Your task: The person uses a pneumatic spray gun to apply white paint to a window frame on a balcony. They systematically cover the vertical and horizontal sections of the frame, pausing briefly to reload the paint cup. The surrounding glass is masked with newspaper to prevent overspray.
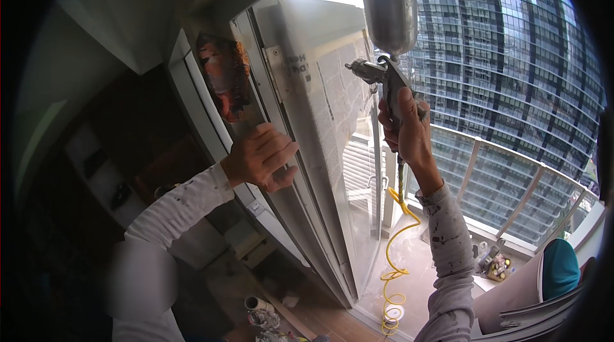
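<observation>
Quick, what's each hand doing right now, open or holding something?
Left hand: fingers curled, palm hidden; whether it holds anything cannot be told.
Right hand: closed, holding the metal spray gun by its handle.

The head-worn fisheye looks out and down past the nearby hands.

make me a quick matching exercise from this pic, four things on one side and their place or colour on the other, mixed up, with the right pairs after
Things
1. gun
2. cup
3. hose
4. railing

Place or colour
a. yellow, in loose coils
b. along the edge of the balcony
c. in the right grip
d. metal grey, on top of the gun

Right pairs: 1-c, 2-d, 3-a, 4-b
</observation>
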Tool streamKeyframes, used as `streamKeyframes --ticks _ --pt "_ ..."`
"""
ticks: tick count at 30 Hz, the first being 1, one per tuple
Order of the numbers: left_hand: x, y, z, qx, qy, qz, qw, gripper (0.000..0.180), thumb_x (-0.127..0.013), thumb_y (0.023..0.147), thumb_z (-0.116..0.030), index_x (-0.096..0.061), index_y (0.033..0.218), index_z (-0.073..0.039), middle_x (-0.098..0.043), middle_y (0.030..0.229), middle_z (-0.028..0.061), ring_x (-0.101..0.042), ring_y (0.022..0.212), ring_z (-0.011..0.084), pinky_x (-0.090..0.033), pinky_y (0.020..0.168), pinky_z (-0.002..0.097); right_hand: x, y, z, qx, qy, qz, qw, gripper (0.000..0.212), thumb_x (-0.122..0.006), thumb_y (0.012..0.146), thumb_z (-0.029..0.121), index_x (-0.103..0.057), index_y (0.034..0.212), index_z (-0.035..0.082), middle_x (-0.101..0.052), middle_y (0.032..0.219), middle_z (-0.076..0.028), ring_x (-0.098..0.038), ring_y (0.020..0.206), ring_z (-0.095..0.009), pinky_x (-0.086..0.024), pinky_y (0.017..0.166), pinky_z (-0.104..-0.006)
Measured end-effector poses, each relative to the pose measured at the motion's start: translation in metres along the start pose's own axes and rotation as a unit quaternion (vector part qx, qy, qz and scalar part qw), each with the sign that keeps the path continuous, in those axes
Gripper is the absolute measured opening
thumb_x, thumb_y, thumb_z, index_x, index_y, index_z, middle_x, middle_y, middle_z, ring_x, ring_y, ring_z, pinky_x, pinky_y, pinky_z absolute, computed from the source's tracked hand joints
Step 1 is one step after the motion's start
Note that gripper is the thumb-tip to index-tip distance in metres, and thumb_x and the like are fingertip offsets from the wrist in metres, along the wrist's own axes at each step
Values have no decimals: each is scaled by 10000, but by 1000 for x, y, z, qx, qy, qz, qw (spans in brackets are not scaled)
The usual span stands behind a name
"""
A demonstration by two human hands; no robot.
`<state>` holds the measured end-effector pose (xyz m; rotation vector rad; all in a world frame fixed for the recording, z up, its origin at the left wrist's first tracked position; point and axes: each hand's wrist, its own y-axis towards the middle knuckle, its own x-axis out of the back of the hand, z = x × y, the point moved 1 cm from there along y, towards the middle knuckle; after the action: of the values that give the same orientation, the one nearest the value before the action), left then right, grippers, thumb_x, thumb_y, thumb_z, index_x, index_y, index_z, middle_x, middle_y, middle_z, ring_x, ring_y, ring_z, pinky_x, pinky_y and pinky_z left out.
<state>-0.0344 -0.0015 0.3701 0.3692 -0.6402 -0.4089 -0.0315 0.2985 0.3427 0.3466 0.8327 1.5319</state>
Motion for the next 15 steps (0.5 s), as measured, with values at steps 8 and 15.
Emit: streamKeyframes --ticks 8,15 --pt "3 1 -1 0 2 5 1000 421 -687 756 -215 -565 1103 -10 -615 922 107 -626 767 256 -490 811 405 3 14 -8 -8 -20 12 1000 561 -529 965 598 -582 827 58 -485 588 27 -374 418 -26 -264 364 -205" --pt "2 3 0 -7 4 -3 1000 409 -686 750 -210 -571 1089 -12 -614 912 104 -624 761 246 -496 809 401 7 54 -23 16 -67 -58 996 615 -523 944 644 -599 820 47 -509 570 18 -328 359 -16 -215 319 -208"
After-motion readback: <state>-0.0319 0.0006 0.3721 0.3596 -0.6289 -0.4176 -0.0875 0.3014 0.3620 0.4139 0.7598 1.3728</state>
